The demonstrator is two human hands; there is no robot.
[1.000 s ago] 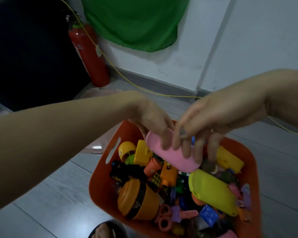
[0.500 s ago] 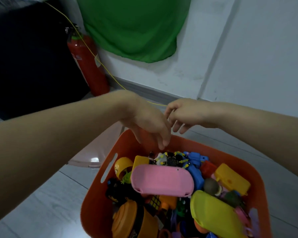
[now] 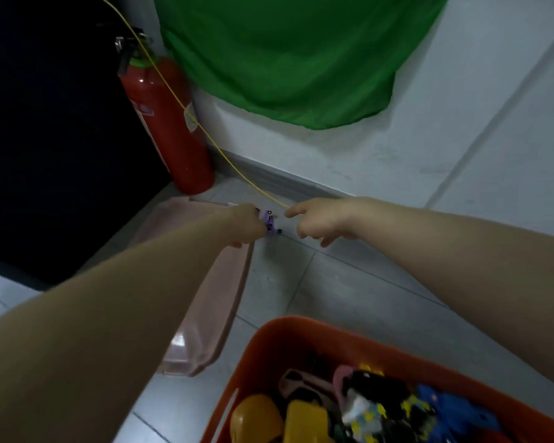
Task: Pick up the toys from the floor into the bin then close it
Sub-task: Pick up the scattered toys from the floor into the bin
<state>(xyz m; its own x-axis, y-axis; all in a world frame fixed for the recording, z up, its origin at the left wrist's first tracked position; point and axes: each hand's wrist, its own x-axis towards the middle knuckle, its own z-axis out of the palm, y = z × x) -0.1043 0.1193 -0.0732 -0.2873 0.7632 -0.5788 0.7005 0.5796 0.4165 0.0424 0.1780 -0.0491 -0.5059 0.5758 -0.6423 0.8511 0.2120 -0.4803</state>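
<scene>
Both hands moved from orange plastic bin (image 3: 271,343), left hand (image 3: 248,227) touching spiky purple toy (image 3: 270,222)

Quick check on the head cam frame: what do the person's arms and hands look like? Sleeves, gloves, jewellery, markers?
Both forearms are bare as far as the frame shows, with no sleeve edge in view. The left hand and right hand wear no gloves. No watch, bracelet, ring or tracking marker shows on either wrist or hand. The frame is dim and soft, so fingernail detail cannot be read now.

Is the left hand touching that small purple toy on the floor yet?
Touching. In the head view, the left hand overlaps the purple toy with no gap; the right hand hangs apart.
</scene>
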